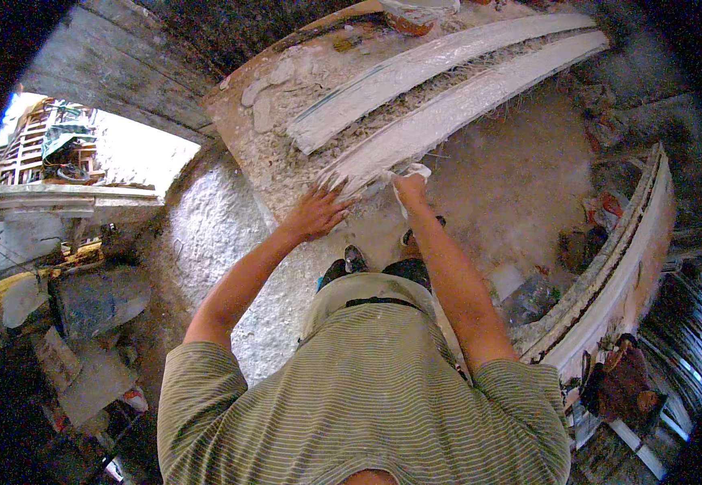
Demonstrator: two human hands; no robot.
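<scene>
Two long white plaster-like strips lie side by side on a dusty work table. Rough, fibrous material fills the gap between the far strip and the near strip. My left hand is spread at the near strip's left end, its fingertips on or just beside the edge. Closed around a crumpled white piece that looks like cloth, my right hand is at the strip's near edge. The fingers partly hide that piece, so its exact kind is unclear.
A pale bowl-like container stands at the table's far edge. On the right, another long curved strip runs toward me, with a dark reddish cloth-like bundle near its end. White rough material lies left of my legs; boards and clutter are farther left.
</scene>
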